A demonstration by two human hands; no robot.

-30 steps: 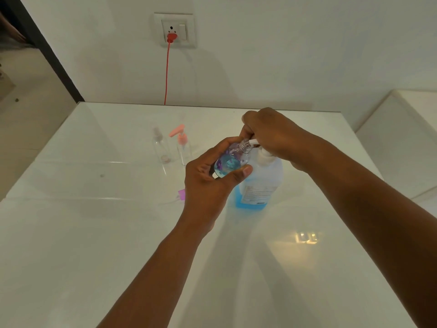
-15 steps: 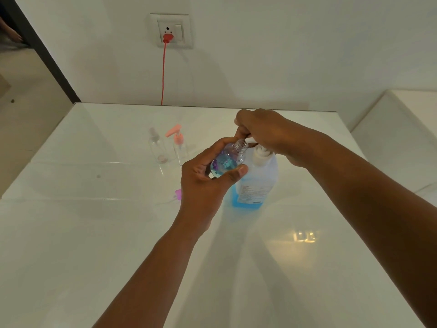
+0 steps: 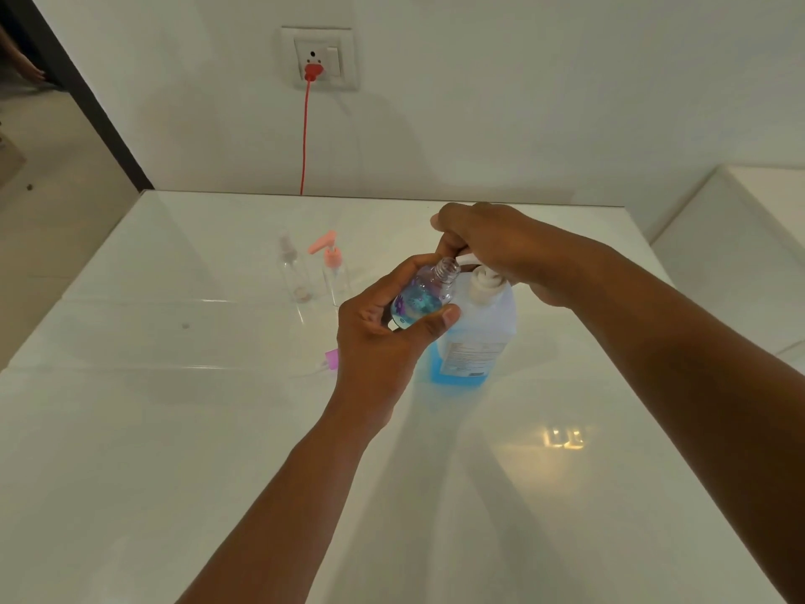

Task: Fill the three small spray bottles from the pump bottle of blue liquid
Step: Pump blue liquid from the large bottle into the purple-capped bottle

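My left hand (image 3: 377, 342) grips a small clear spray bottle (image 3: 424, 296), uncapped and tilted, with blue liquid inside. Its open neck sits just under the white spout of the pump bottle (image 3: 477, 337), which stands on the table with blue liquid low in it. My right hand (image 3: 492, 246) lies closed over the pump head. Two other small bottles stand at the back left: a clear one (image 3: 292, 272) and one with a pink pump top (image 3: 333, 268). A small pink cap (image 3: 332, 358) lies by my left wrist.
The glossy white table (image 3: 174, 429) ends at the wall behind. A red cord (image 3: 305, 137) hangs from a wall socket (image 3: 320, 58) down behind the table. A white ledge (image 3: 740, 255) stands to the right, and a doorway opens at far left.
The view has shifted slightly. Both hands stay on the small bottle and the pump head, with no clear change in their hold.
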